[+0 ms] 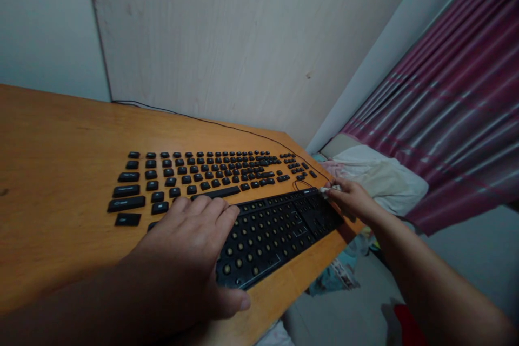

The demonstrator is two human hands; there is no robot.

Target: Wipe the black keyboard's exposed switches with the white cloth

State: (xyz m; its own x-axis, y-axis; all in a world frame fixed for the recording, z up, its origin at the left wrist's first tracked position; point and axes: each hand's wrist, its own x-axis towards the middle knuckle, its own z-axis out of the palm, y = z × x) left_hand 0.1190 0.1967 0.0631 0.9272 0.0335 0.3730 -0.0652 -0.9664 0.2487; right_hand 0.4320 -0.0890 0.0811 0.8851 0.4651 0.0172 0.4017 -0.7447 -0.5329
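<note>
A black keyboard [263, 238] with its keycaps off lies on the wooden table, rows of small pale round key seats showing. My left hand [194, 243] spans its left end, fingers over the far edge and thumb at the near edge, gripping it. At the keyboard's far right end, my right hand [351, 197] is closed on a crumpled white cloth [330, 188], which touches the top corner. It may be tissue; the fabric is too small to tell. Loose black keycaps [211, 167] lie in rows behind the keyboard, with a long space bar [219, 192] nearest it.
A thin black cable [194, 117] runs along the back of the table [52, 173] towards the keyboard's right end. A pale wooden panel [223, 38] stands behind. Beyond the right edge are bedding [381, 173], a pink curtain [446, 92] and the floor.
</note>
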